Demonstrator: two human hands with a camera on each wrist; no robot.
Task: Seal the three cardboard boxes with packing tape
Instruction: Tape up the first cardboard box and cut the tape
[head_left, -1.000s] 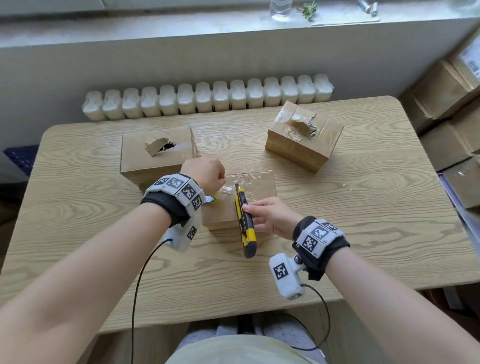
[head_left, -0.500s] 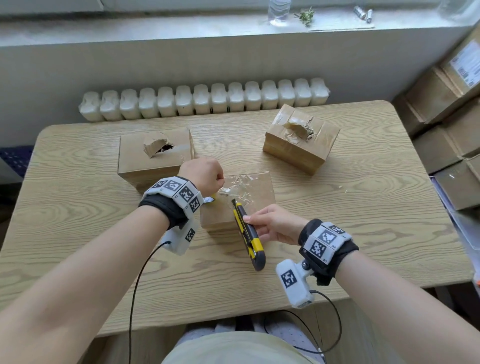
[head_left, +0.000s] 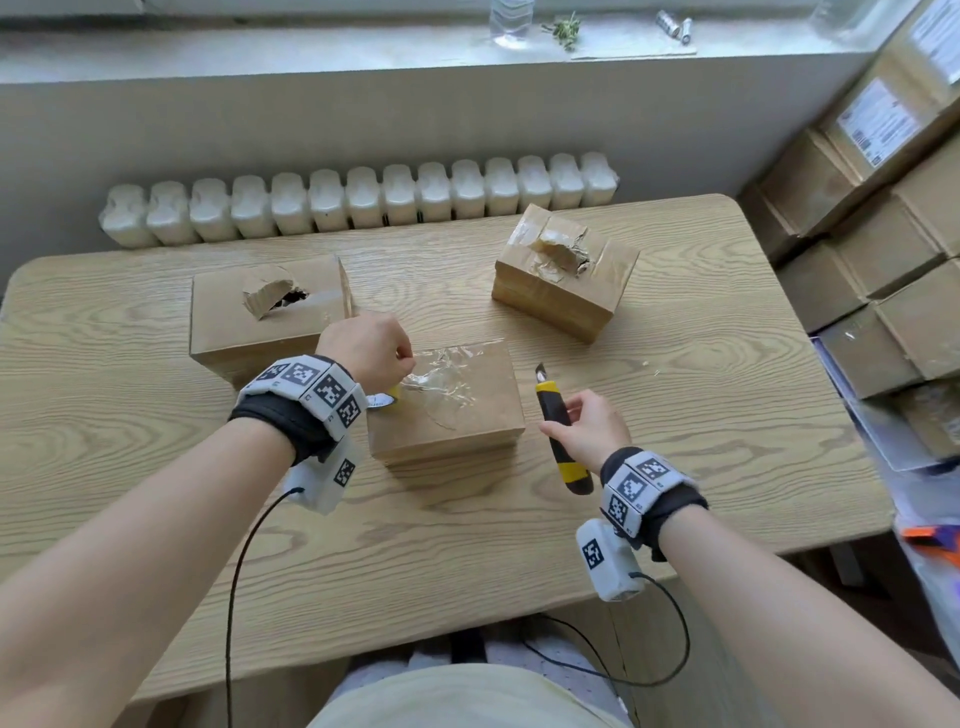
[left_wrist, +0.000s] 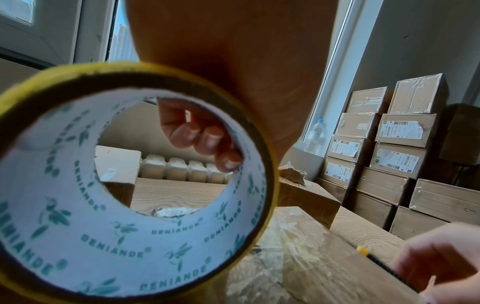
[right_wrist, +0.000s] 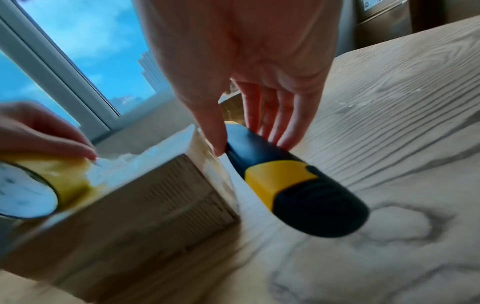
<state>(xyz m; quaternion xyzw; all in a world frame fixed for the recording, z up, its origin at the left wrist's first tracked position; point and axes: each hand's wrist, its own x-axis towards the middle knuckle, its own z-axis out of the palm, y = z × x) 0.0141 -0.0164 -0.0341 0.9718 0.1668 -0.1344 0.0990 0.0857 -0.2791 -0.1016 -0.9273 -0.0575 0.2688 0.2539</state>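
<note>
The left hand (head_left: 366, 347) grips the tape roll (left_wrist: 135, 179), fingers (left_wrist: 205, 137) curled through its core, at the near box (head_left: 447, 400), mid-table; the right hand (head_left: 589, 428) pinches the knife (head_left: 558, 431) just right of it

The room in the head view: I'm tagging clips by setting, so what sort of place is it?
Probably a small home or office packing room: stacked cardboard boxes with shipping labels line the right wall, and a wooden table stands against a radiator under a window.
</note>
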